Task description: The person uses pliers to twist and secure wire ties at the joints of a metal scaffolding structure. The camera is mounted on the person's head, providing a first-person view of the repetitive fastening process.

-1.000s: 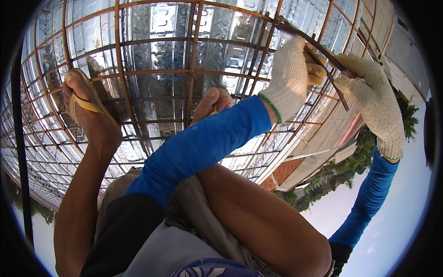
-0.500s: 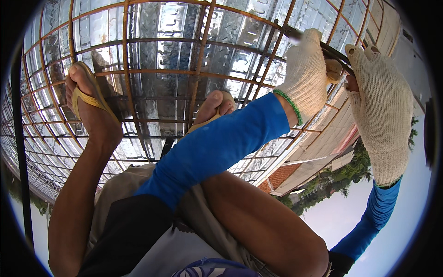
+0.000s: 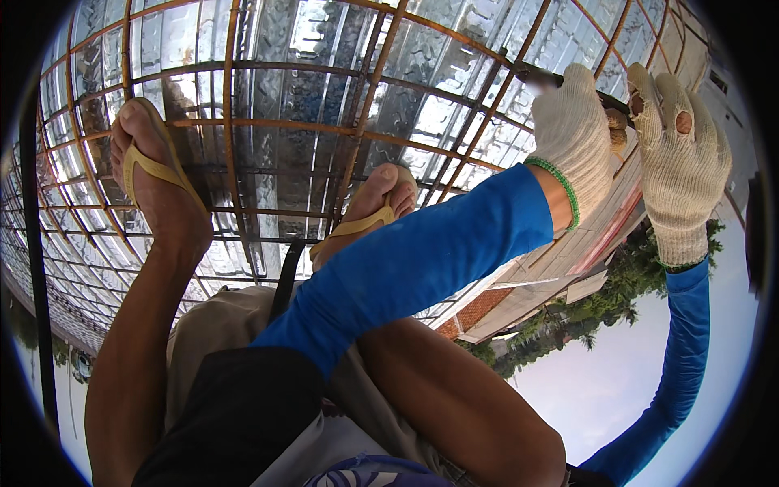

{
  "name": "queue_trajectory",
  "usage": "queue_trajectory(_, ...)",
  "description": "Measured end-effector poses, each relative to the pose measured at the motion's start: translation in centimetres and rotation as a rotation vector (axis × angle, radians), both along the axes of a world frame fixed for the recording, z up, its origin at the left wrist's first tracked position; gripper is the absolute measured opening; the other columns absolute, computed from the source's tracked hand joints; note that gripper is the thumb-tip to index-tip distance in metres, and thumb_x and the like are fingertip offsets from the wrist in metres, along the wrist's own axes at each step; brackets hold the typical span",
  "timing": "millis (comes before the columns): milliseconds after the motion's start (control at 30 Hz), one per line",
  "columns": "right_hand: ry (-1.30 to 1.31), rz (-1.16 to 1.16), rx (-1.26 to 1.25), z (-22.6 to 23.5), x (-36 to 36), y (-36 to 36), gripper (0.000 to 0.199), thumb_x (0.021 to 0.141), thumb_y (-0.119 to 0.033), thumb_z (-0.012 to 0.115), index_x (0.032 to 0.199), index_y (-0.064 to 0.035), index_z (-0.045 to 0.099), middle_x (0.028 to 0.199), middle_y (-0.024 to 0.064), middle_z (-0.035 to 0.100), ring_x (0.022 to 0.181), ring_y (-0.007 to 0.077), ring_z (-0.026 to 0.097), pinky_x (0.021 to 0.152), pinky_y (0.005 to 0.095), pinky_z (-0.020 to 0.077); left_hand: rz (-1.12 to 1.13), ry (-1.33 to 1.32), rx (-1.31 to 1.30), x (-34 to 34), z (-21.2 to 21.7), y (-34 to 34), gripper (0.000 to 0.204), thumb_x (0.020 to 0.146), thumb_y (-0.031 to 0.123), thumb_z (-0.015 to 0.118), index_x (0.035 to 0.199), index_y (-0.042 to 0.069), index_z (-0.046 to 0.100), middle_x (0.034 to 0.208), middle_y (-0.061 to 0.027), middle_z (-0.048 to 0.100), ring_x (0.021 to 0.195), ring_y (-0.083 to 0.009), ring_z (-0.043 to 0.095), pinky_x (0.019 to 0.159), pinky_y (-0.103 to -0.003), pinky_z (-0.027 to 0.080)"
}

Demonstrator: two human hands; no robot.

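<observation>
My left hand (image 3: 574, 138), in a pale knitted glove with a green cuff, is closed around a dark metal bar (image 3: 541, 76) above the rusty rebar mesh (image 3: 357, 134). One end of the bar sticks out on the left of the fist, close to a crossing of rods; its full shape is hidden by the glove. Just right of the bar's other end is my right hand (image 3: 686, 162), in a worn glove with holes that show skin. Its fingers are stretched upward and appear to hold nothing. Whether it touches the bar I cannot tell.
Under the mesh lies shiny ribbed metal decking (image 3: 280, 97). My feet, in yellow flip-flops (image 3: 158, 169), rest on the mesh. A dark upright pole (image 3: 39, 268) stands at the left. Beyond the right edge are a tiled roof (image 3: 479, 304) and trees (image 3: 568, 316).
My left hand has shifted right and slightly down with the bar. The right hand's fingers have straightened and its forearm is more upright. The view has moved slightly.
</observation>
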State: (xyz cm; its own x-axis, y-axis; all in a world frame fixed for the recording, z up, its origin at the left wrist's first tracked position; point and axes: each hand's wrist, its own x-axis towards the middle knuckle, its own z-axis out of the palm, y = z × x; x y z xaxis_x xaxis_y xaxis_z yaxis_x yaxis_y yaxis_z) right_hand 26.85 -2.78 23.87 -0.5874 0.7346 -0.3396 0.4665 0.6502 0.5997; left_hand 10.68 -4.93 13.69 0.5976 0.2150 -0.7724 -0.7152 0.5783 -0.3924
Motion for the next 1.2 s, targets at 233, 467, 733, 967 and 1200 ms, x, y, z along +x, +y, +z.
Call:
queue_trajectory(233,-0.288,0.156,-0.088,0.0,-1.7,1.0,0.056,0.086,-0.018,0.076,0.14,-0.0184,0.062,0.115,0.0012,0.075,0.098,0.0194,0.072,0.077,0.034,0.0629,-0.122,0.206,0.12,-1.4,0.9,-1.4,0.035,0.1,0.039,0.06,0.094,0.004,0.056,0.078,-0.0085,0.059,0.062,-0.0172,0.06,0.051,-0.036,0.048)
queue_trajectory(467,-0.335,0.014,-0.194,0.7,-4.7,1.2,0.051,0.084,-0.009,0.077,0.134,-0.015,0.066,0.117,0.0071,0.075,0.103,0.0236,0.073,0.081,0.0337,0.0648,-0.384,0.422,0.487,-3.1,-3.3,-5.0,0.045,0.097,0.021,0.065,0.131,-0.005,0.052,0.088,-0.0072,0.06,0.061,-0.0125,0.058,0.05,-0.027,0.05)
queue_trajectory(733,-0.195,0.081,-0.193,0.6,-5.0,1.7,0.052,0.083,-0.012,0.078,0.134,-0.0144,0.066,0.125,0.0083,0.072,0.109,0.0264,0.07,0.093,0.0383,0.0615,-0.269,0.387,0.345,0.9,-4.8,-4.2,0.024,0.098,0.021,0.065,0.106,-0.001,0.062,0.083,-0.0068,0.061,0.058,-0.0111,0.055,0.048,-0.028,0.045)
queue_trajectory(967,-0.321,-0.049,-0.207,2.5,-3.8,-0.7,0.046,0.081,-0.019,0.08,0.125,-0.0143,0.069,0.112,0.0056,0.074,0.101,0.0246,0.073,0.085,0.0376,0.0609,-0.29,0.294,0.4,0.8,-1.0,-5.7,0.026,0.11,0.024,0.05,0.098,0.004,0.061,0.069,-0.0022,0.057,0.053,-0.0092,0.05,0.047,-0.027,0.043)
queue_trajectory(1200,0.229,-0.605,-0.662,-1.4,-2.8,-0.5,0.034,0.094,-0.035,0.074,0.11,-0.006,0.07,0.092,0.0095,0.071,0.076,0.0277,0.072,0.067,0.0405,0.0562,-0.453,0.283,0.387,-2.4,2.5,-7.0,0.028,0.112,0.025,0.046,0.097,0.005,0.057,0.07,-0.0017,0.058,0.051,-0.0087,0.051,0.046,-0.027,0.043)
